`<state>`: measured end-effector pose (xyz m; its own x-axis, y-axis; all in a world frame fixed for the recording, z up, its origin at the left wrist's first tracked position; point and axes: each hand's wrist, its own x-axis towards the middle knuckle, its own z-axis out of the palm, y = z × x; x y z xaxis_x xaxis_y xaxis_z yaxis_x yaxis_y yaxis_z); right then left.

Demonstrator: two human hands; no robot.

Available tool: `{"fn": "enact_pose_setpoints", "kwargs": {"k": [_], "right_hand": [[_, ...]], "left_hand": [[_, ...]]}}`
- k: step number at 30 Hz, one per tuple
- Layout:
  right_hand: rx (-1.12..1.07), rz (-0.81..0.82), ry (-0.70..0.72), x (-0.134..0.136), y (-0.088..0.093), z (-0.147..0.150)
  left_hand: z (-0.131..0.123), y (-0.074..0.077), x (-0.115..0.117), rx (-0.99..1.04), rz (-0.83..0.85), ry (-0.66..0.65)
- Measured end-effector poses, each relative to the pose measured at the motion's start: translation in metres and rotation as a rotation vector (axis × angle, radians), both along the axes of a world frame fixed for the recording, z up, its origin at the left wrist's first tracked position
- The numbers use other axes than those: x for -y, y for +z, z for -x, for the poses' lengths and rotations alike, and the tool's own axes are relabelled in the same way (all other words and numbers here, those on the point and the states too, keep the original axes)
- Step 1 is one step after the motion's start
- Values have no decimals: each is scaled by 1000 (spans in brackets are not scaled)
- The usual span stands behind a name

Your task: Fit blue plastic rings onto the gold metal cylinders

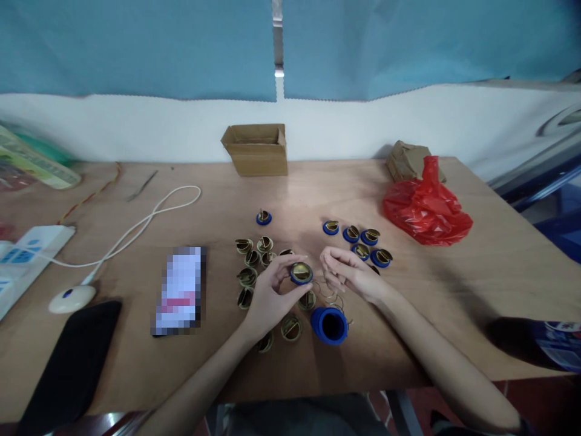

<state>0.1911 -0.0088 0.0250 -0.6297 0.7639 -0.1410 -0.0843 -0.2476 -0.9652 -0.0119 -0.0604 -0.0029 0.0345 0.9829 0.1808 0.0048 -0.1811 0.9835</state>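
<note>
Between the thumb and fingers of my left hand (272,293) is a round brass-coloured piece with a blue rim (301,273). My right hand (347,272) is closed in a pinch just right of it, apart from the piece; whatever its fingertips hold is too small to make out. Below the right fingers lie thin wire rings (334,300), beside a blue hollow cylinder (330,326). Several brass-coloured round pieces without blue rims (291,327) lie around and partly under my left hand. More blue-rimmed pieces (371,236) sit beyond my right hand, and a single one (264,217) stands farther back.
An open cardboard box (259,158) stands against the wall, with a red plastic bag (426,212) at the back right. To the left lie a phone (179,290), a black flat object (72,363), a white cable (131,233) and a power strip (34,254). A dark bottle (540,342) lies right.
</note>
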Motion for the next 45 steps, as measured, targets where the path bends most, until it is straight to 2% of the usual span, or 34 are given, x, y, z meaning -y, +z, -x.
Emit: {"fn": "enact_pose_setpoints", "kwargs": {"k": [5,11,18,25,36,45], "right_hand": [[-73,97,41,5,-5,8],[-96,180,73,8,-9,13],[-101,190,23,6,-13,14],[-25,150,79,6,-13,18],[63,45,-14,7,-12,18],[18,62,-25,6,-16,20]], "left_hand": [[3,0,4,-259,-98,-26],[5,-1,6,-363,-195,-53],[4,1,7,-356,-205,-60],[3,3,6,-384,-273,-48],[4,-3,6,-411,-297,16],[2,-1,6,-414,-344,19]]}}
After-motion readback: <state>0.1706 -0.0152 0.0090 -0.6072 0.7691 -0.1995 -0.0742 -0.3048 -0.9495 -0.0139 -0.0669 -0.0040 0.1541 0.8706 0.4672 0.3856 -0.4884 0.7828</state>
